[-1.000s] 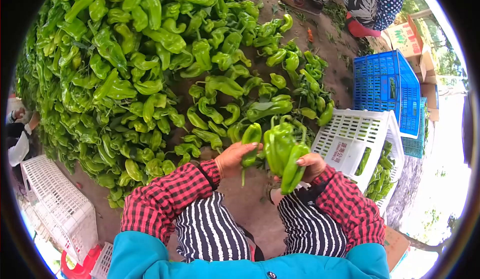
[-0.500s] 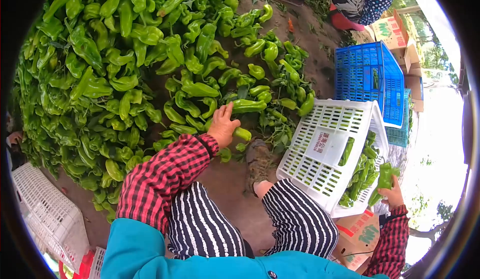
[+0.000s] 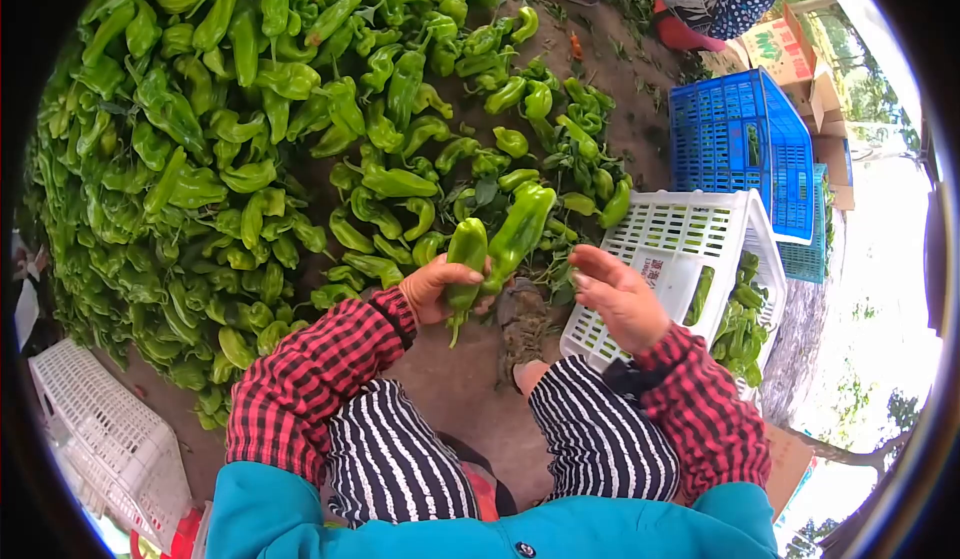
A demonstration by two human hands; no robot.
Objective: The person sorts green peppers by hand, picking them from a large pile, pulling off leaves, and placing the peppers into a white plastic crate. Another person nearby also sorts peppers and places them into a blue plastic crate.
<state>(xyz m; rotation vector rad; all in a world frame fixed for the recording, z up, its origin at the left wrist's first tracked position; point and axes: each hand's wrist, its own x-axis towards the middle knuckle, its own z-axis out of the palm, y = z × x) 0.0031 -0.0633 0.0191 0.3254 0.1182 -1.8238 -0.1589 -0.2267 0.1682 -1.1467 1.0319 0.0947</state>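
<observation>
Left hand [image 3: 440,289] clamped around two glossy, long green peppers [image 3: 520,234]; right hand [image 3: 625,302] unclenched

we count two peppers [image 3: 466,251] [image 3: 522,227] in our left fingers [image 3: 452,275], plus three crates [image 3: 680,259] [image 3: 785,139] [image 3: 810,258] right of our right fingers [image 3: 602,267].

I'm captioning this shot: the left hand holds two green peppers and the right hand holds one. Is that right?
Not quite: the right hand is open and holds nothing, as the head view shows. The left hand does hold two green peppers.
</observation>
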